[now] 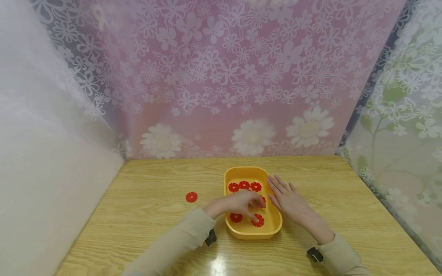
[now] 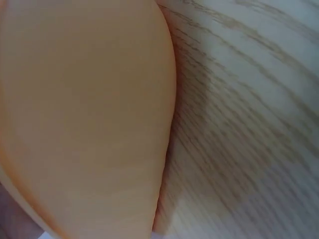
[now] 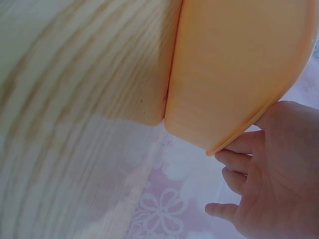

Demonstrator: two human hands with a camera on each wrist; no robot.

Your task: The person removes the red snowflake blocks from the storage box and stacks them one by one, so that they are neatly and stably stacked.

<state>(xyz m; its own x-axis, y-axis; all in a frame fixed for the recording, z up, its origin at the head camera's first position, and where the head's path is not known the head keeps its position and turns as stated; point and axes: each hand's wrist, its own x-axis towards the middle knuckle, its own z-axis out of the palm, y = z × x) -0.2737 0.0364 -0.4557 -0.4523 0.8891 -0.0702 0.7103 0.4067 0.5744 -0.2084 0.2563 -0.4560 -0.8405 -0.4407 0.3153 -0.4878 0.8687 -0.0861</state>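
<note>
A yellow plastic tub (image 1: 253,235) stands on the table with several red flower-shaped notched discs inside, among them one near its front (image 1: 257,220). My left hand (image 1: 241,202) reaches over the left rim into the tub. Its fingers and thumb are bent and spread apart, the thumb right by that front disc and the fingertips by another red disc (image 1: 264,201). My right hand (image 1: 290,199) lies along the right rim with straight fingers touching it. In the right wrist view, the fingers of the right hand (image 3: 279,164) meet the tub's rim (image 3: 249,118) from outside.
One red disc (image 1: 191,197) lies on the wood-grain table (image 1: 155,230), left of the tub. A pink flowered curtain (image 1: 221,96) hangs behind the table's far edge. White and flowered cloth (image 1: 407,126) borders the sides. The left wrist view shows the tub's outer wall (image 2: 89,109).
</note>
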